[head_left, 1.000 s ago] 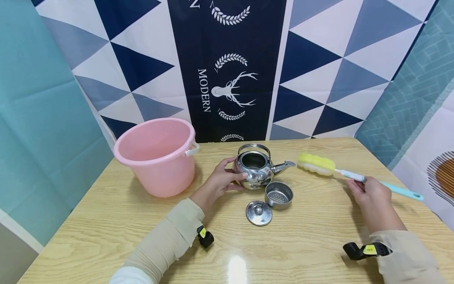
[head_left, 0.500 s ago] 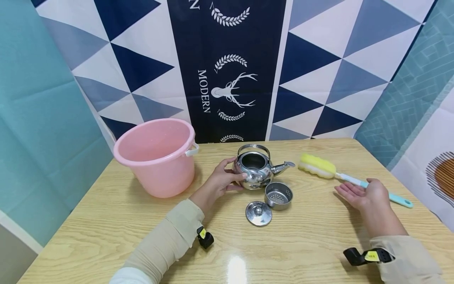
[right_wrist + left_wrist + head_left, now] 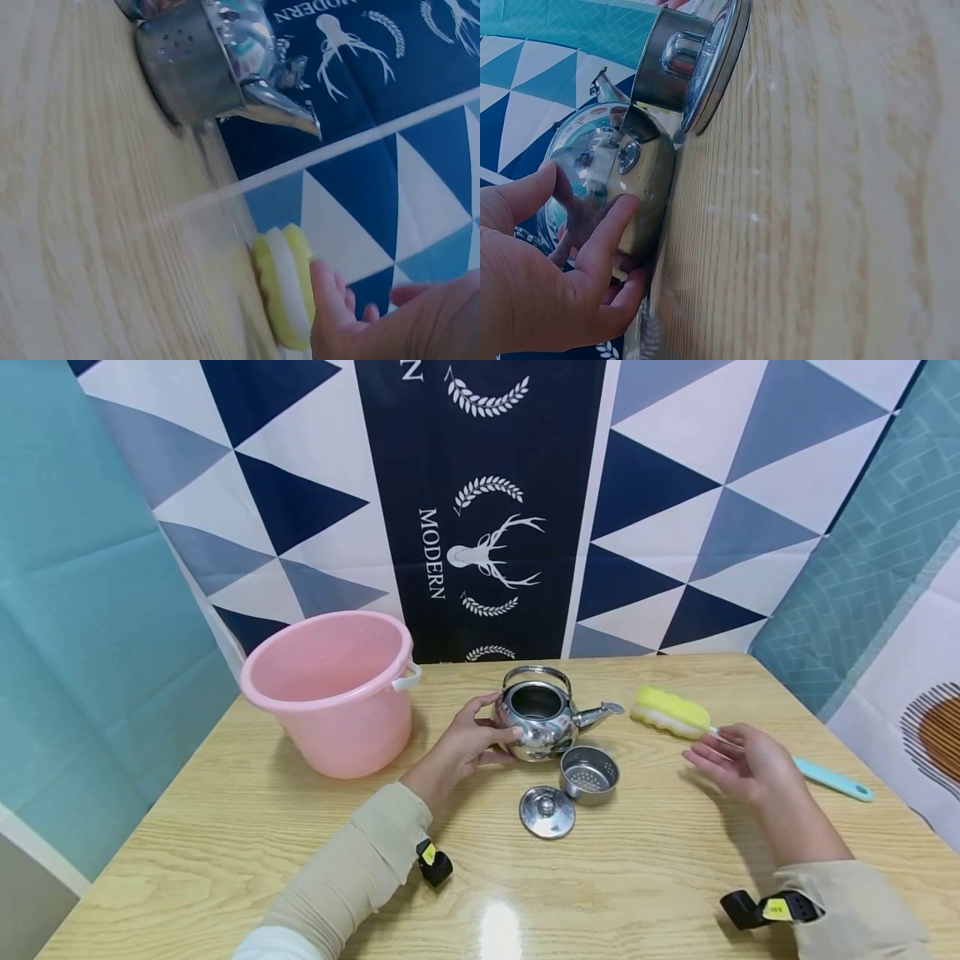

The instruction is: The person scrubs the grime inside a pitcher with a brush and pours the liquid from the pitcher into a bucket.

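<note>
A shiny steel teapot stands lidless on the table, spout to the right. My left hand grips the left side of its round body, thumb and fingers spread around it, as the left wrist view also shows. In front of the pot are its perforated strainer and knobbed lid, side by side. My right hand hovers with loose fingers over the handle of a sponge brush, holding nothing. It hides the middle of that handle. In the right wrist view the yellow and white sponge head lies just beyond the fingers.
A pink bucket with a white handle stands at the table's back left. Patterned cloth hangs behind the wooden table, near its back edge.
My right hand has let go of the brush, turned palm up, then shifted left along its handle. The brush handle's end has slid slightly left. My left hand and the teapot stay put.
</note>
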`<state>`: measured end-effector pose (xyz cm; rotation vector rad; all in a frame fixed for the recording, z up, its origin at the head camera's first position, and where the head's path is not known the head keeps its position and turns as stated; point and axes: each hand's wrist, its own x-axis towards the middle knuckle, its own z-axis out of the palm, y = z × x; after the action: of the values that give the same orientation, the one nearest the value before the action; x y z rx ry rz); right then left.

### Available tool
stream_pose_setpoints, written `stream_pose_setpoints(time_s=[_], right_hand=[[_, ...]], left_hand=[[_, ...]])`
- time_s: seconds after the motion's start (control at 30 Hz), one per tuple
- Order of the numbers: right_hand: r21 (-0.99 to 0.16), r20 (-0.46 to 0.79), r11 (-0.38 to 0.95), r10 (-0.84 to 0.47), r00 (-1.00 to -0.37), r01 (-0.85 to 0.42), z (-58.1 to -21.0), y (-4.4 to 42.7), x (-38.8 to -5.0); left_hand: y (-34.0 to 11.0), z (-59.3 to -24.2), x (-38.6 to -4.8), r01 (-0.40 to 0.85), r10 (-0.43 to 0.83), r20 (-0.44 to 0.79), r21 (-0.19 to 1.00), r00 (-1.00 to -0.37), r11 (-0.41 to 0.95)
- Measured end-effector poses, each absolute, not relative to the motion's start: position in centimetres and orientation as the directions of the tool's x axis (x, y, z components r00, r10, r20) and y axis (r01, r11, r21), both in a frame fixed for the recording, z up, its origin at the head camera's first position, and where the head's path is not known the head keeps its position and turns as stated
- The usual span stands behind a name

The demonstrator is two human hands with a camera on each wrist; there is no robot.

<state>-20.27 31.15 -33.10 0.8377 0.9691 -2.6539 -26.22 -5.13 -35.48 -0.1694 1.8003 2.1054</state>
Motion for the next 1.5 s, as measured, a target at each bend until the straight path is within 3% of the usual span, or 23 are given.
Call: stream_pose_setpoints(time_s=[0.23,0.43,0.67,0.83,1.03,1.33,1.5], right_hand=[[-0.788,-0.447,-0.446,-0.061,-0.892,0.425,-33.1,28.2,-20.4],[-0.924,-0.323,-0.153,-0.172,-0.931,0.349,-33.6,25.2,-20.8],[-0.952,-0.277,0.193,-0.221,-0.935,0.236,-32.7,21.8,-21.7],[-0.919,-0.314,0.313,-0.209,-0.926,0.241,-32.4,20.2,-22.9],[-0.89,-0.36,0.349,-0.145,-0.922,0.293,-32.3,19.0,-23.8],[-0.927,-0.364,0.108,-0.046,-0.93,0.358,-32.3,17.6,-24.4],[-0.918,-0.393,0.059,0.007,-0.919,0.393,-32.0,17.1,-24.6]], left_hand=[[-5.1,-35.6,-26.3,-0.351,0.2,-0.325,0.929,-0.924,-0.113],[-5.1,-35.3,-26.3,-0.367,0.21,-0.341,0.925,-0.916,-0.098],[-5.1,-34.7,-26.4,-0.399,0.225,-0.367,0.909,-0.903,-0.118],[-5.0,-34.5,-26.6,-0.402,0.246,-0.365,0.908,-0.898,-0.117],[-4.8,-34.4,-27.1,-0.418,0.258,-0.381,0.903,-0.888,-0.103],[-4.4,-34.5,-27.6,-0.393,0.233,-0.367,0.916,-0.901,-0.077],[-3.9,-34.2,-27.5,-0.401,0.208,-0.376,0.911,-0.903,-0.094]])
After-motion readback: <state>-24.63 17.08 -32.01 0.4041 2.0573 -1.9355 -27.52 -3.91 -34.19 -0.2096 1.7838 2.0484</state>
